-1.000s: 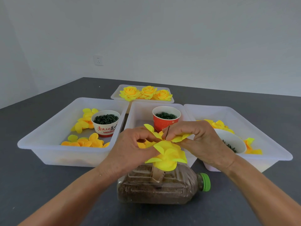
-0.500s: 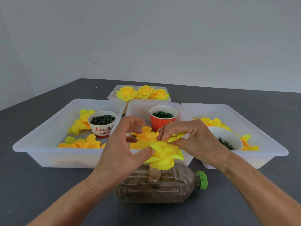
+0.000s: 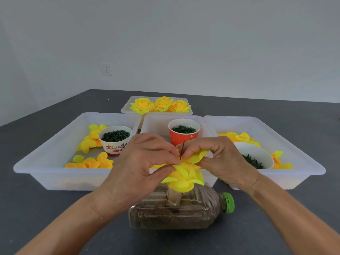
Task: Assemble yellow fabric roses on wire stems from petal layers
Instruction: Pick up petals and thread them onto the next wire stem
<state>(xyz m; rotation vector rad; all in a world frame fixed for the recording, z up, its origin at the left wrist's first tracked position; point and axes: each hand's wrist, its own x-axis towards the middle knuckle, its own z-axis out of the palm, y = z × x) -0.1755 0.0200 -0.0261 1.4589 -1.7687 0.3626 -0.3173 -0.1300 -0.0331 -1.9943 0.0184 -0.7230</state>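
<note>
A half-built yellow fabric rose (image 3: pixel 184 178) sits upside down on a thin dark wire stem (image 3: pixel 182 150) that rises from a bottle of brown grit (image 3: pixel 174 214) lying on its side. My left hand (image 3: pixel 141 168) pinches a yellow petal layer at the wire from the left. From the right, my right hand (image 3: pixel 220 161) pinches the same layer (image 3: pixel 198 155). Both hands' fingertips meet at the wire, just above the stacked petals.
The left bin (image 3: pixel 55 159) holds loose yellow petals (image 3: pixel 92 161) and a white cup of green parts (image 3: pixel 115 138). A red cup (image 3: pixel 184 134) stands in the middle bin, a white bowl (image 3: pixel 254 157) in the right bin (image 3: pixel 294 153). Three finished roses (image 3: pixel 161 105) lie in the far tray.
My left hand, which had opened half a second ago, has closed back onto the petal layer at the wire. The right hand has stayed at the wire.
</note>
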